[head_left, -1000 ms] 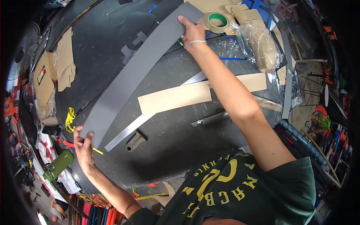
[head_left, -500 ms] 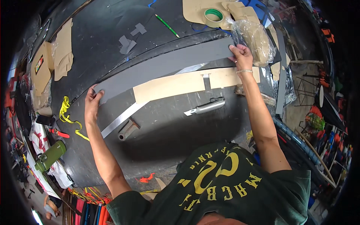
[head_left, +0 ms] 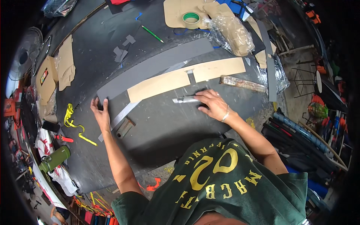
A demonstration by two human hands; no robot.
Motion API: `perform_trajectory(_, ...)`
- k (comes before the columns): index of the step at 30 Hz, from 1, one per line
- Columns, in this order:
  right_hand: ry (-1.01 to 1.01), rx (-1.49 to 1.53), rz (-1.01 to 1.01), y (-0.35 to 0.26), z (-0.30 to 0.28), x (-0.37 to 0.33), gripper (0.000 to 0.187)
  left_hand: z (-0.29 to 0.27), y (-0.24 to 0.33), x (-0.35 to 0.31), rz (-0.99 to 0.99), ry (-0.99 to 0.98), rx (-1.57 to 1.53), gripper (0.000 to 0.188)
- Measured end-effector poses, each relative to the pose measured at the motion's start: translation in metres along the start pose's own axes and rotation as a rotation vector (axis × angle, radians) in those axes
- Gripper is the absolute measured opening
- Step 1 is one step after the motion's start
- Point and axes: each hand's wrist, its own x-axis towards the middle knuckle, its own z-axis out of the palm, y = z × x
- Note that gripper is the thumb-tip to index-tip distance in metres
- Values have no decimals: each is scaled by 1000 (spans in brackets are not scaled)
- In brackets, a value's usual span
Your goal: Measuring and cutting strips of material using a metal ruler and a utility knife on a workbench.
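The step in hand seems to be the taking of the cutter knife (head_left: pixel 184 99), while the grey strip (head_left: pixel 150 68) lies flat on the black counter (head_left: pixel 86 48). The right hand (head_left: pixel 217 107) is over the handle of the knife, with fingers bent; they hide the handle, so I cannot tell whether this grip is already closed around it. The blade end shows beyond the fingertips and points to the left. The left hand (head_left: pixel 101 114) has an open grip, thumb and first finger apart, at the near left end of the grey strip, which extends from there away and to the right. Two tan card pieces (head_left: pixel 159 85) lie on the strip's nearer side, between it and the knife. In my judgement, the next move calls for a firm hold of the handle, with the blade kept away from the left fingers.
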Motion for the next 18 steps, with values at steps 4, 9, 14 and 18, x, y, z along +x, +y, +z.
perform_trajectory(4, 0, -99, 12, 1, 10, 9, 52, 3, 0, -8, 66, 29, 160, 78)
perform_trajectory(9, -46, -124, 8, 9, 14, 18, 58, 13, 11, -7, -38, -70, 81, 87)
perform_trajectory(14, -56, -23, -94, 4, 14, 24, 53, -12, -12, -18, -106, -51, 145, 91)
perform_trajectory(18, -111, 214, -37, -14, 0, 24, 54, -18, -7, -14, -145, -48, 137, 73)
